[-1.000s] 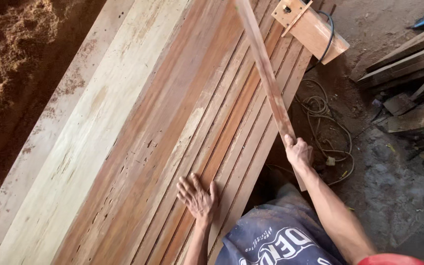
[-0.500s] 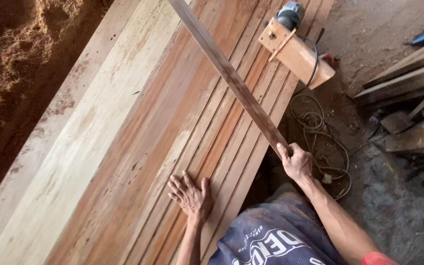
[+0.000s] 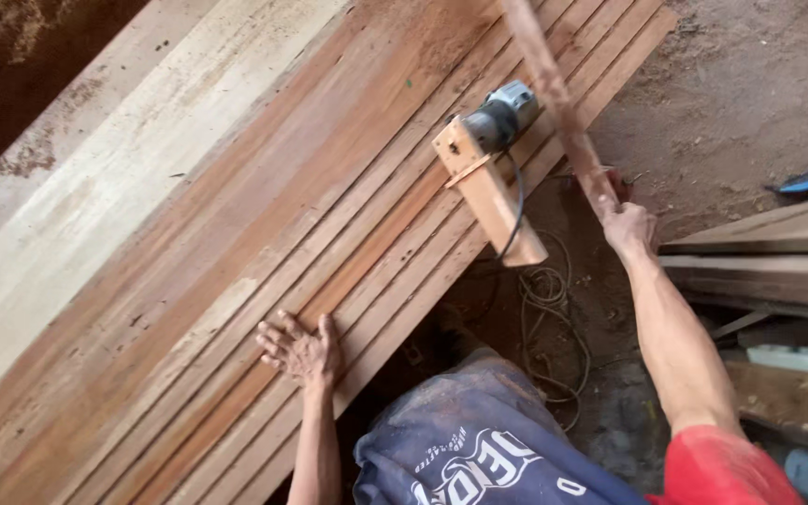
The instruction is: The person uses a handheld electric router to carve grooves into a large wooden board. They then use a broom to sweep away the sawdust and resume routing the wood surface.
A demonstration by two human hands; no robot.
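My right hand grips the near end of a long thin reddish wooden strip, which rises blurred toward the top of the view, out beyond the stack's right edge. My left hand lies flat, fingers spread, on a stack of narrow reddish planks that runs diagonally across the view. A power tool fixed to a wooden block sits on the stack's right edge, between my two hands.
Pale wide boards lie left of the reddish planks, with sawdust at the top left. A coiled cable lies on the dirt floor. Loose timber is piled at the right. My blue shorts show at the bottom.
My right hand has swung the strip away to the right, off the stack. The view has shifted, bringing the power tool toward the middle. My left hand stays on the planks.
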